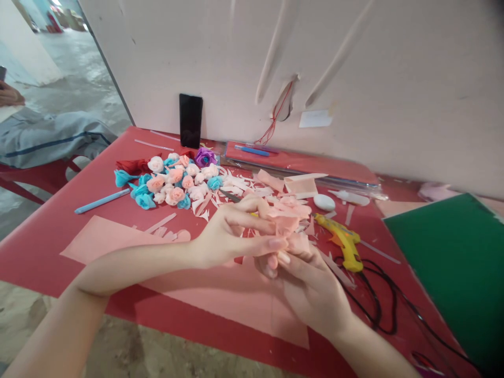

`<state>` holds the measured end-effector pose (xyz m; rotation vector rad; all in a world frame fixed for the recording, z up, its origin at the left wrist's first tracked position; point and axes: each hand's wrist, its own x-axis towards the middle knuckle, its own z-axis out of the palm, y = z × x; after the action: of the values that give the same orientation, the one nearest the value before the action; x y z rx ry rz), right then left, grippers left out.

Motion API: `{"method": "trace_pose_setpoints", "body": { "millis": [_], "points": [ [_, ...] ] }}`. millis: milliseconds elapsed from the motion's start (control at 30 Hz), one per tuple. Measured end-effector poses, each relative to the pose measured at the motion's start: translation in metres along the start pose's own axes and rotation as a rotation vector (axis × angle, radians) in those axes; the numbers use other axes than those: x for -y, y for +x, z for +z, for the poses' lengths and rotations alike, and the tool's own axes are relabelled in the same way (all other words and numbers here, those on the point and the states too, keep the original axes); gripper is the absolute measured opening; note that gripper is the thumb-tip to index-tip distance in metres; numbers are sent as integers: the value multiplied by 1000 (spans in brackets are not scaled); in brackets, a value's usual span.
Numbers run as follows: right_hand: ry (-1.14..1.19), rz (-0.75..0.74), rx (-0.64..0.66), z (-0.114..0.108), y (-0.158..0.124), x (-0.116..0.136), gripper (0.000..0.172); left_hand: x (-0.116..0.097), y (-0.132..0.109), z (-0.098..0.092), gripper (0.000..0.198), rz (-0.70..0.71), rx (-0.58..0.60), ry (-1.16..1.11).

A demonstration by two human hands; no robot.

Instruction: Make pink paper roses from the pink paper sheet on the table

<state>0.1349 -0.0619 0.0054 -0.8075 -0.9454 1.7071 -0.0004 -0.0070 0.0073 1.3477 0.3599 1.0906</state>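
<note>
Between my two hands is a piece of pink crepe paper (286, 224), partly gathered. My left hand (232, 236) pinches it from the left between thumb and fingers. From below and the right, my right hand (311, 283) grips its lower part with thumb and fingertips pressed together. Part of the paper is hidden by the fingers. Beneath my hands lies a large pink paper sheet (236, 294) on the red table (153, 325). A pile of paper flowers (173, 181) in pink, white and blue sits beyond my left hand.
A yellow glue gun (344, 244) with a black cord lies right of my hands. Paper scraps (236, 184) and a green board (449, 262) are on the table. A black phone (191, 121) leans against the back panel. A seated person's leg (51, 139) shows at left.
</note>
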Motion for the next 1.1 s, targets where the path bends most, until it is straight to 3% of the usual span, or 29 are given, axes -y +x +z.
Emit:
{"method": "trace_pose_setpoints", "body": {
  "millis": [133, 200, 367, 467, 600, 700, 1000, 1100],
  "points": [
    [-8, -5, 54, -1, 1, -2, 22, 1, -2, 0, 15, -31, 116, -183],
    [-96, -91, 43, -1, 1, -3, 22, 1, -3, 1, 13, -37, 120, -235],
    [-662, -491, -152, 1, -3, 3, 5, 0, -3, 1, 13, 120, -60, 40],
    [-968, -680, -254, 6, -5, 9, 12, -2, -3, 1, 9, 171, -73, 173],
    [-1223, -838, -314, 9, -5, 11, 16, -6, -3, 2, 23, 213, -35, 287],
    [-1304, -878, -307, 7, -5, 10, 18, -9, -2, 1, 28, 235, 23, 308],
    [-1290, -885, -247, 4, -7, 11, 22, -19, 5, -9, 14, 227, 134, 384],
    [-1259, -888, -260, 3, -6, 10, 21, -17, 4, -7, 10, 162, 82, 298]
  ]
}}
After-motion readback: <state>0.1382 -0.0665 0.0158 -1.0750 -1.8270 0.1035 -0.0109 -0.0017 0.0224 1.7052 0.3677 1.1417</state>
